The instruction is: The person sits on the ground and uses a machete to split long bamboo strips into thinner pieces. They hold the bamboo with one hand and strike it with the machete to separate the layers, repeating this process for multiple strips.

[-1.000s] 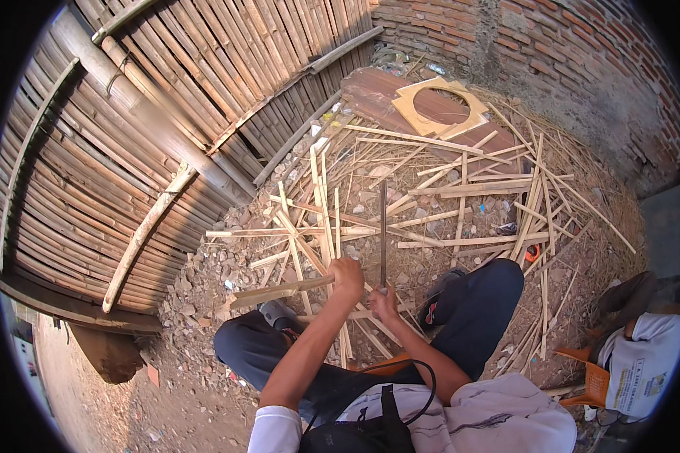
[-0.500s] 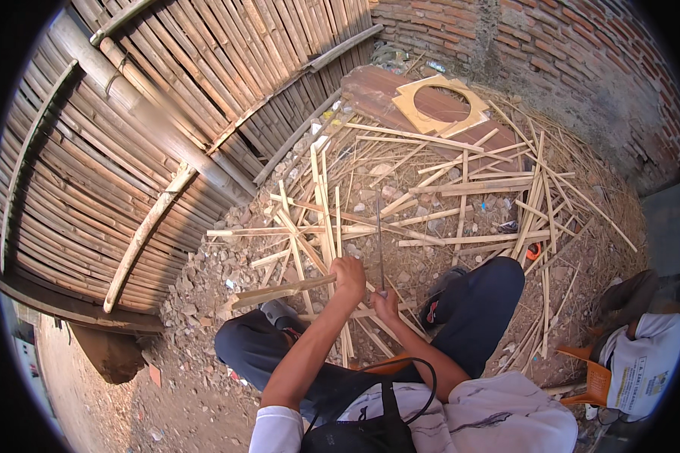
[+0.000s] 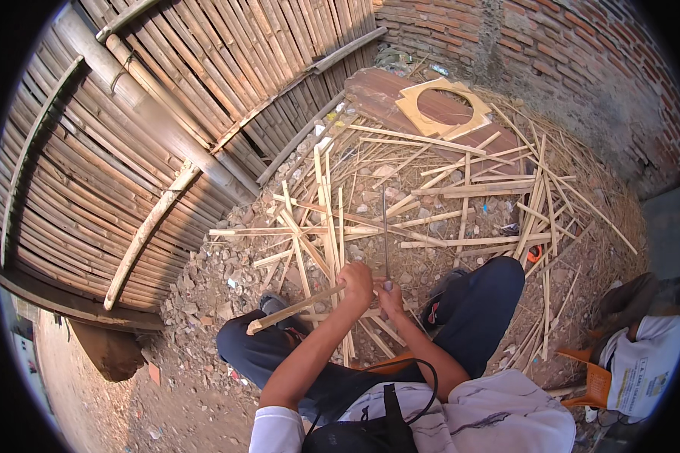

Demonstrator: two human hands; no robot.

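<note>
My left hand (image 3: 357, 281) is closed round one end of a pale bamboo strip (image 3: 295, 308). The strip slants down to the left, over my left leg. Close beside it, my right hand (image 3: 390, 299) grips a long, thin-bladed knife (image 3: 386, 238), its dark blade pointing away from me and seen nearly edge-on. The handle is mostly hidden in my fingers. Beyond both hands, several split bamboo strips (image 3: 327, 204) lie crossed over one another on the stony ground.
A woven bamboo wall (image 3: 196, 68) stands at the left and a brick wall (image 3: 551, 68) at the back. A board with a round hole (image 3: 412, 113) lies on a brown sheet (image 3: 370, 94). At right, a person in a white shirt (image 3: 646, 370) sits on an orange chair (image 3: 597, 385).
The bamboo strip's far left end has swung lower and a little right. My hands have shifted slightly right and down, and the knife has moved with my right hand.
</note>
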